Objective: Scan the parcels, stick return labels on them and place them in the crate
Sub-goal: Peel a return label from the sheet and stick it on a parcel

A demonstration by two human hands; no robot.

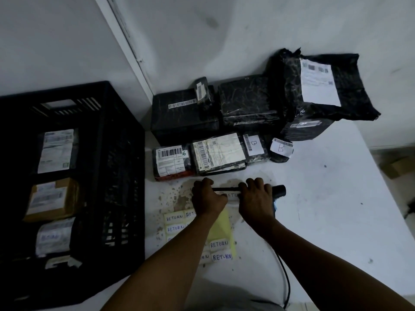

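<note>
Both my hands hold a small flat black parcel [225,189] on the white table, just in front of the row of parcels. My left hand [207,198] curls over its left end and my right hand [254,199] over its right end. A white RETURN label [233,195] shows on the parcel between them. The black scanner [279,191] pokes out right of my right hand, glowing blue below; its cable [286,279] runs toward me. Under my left forearm lies a yellow sheet [221,230] with handwritten RETURN labels [221,244]. The black crate [121,153] stands at the left.
Inside the crate lie three labelled parcels, one of them a brown box [51,198]. Several black wrapped parcels are stacked against the wall, the largest [321,86] at the right, with smaller ones like a barcode parcel [170,160] in front. The table edge [381,198] runs along the right.
</note>
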